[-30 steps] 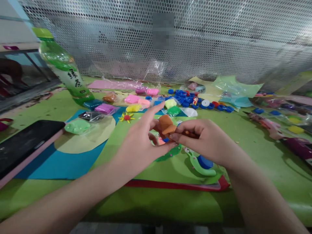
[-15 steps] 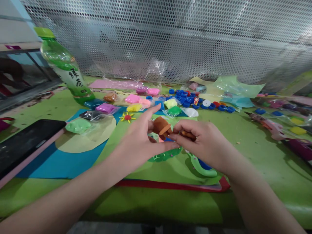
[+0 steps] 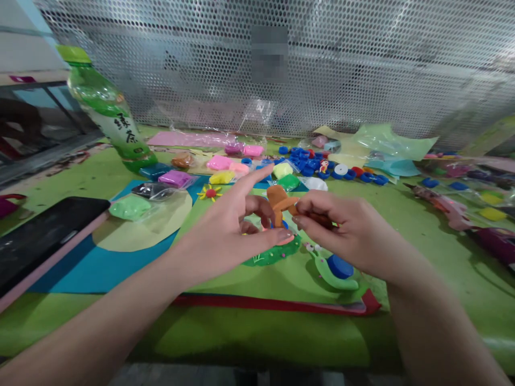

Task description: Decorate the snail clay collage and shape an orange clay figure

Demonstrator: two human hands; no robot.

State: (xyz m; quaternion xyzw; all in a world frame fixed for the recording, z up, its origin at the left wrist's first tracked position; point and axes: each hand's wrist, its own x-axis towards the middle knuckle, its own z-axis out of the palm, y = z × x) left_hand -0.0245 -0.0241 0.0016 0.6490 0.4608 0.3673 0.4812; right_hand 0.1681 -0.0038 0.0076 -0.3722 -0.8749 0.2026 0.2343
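A piece of brown modelling clay (image 3: pixel 277 197) is held up between my two hands, above a light green sheet (image 3: pixel 225 281). My left hand (image 3: pixel 221 230) has its index finger stretched out, while its thumb and curled fingers hold the clay's left side. My right hand (image 3: pixel 348 225) pinches a strip of the same clay, its other fingers folded in. Beneath them lies a dark green clay patch (image 3: pixel 267 258) with small dots, partly covered by my left hand. Below my right hand is a green clay snail (image 3: pixel 332 277) with a blue cap for a shell. A yellow-and-red clay sun (image 3: pixel 210 193) lies beyond my left hand.
A green tea bottle (image 3: pixel 115 115) stands at the back left, near a black phone (image 3: pixel 44 236). Bagged clay such as a pink packet (image 3: pixel 219 163) and a heap of blue caps (image 3: pixel 303 161) lie behind. A perforated metal panel (image 3: pixel 225 64) rises at the back.
The brown clay has turned and shifted slightly right, showing more of its strip. My right hand has moved a little right, uncovering the snail's eyes and blue cap.
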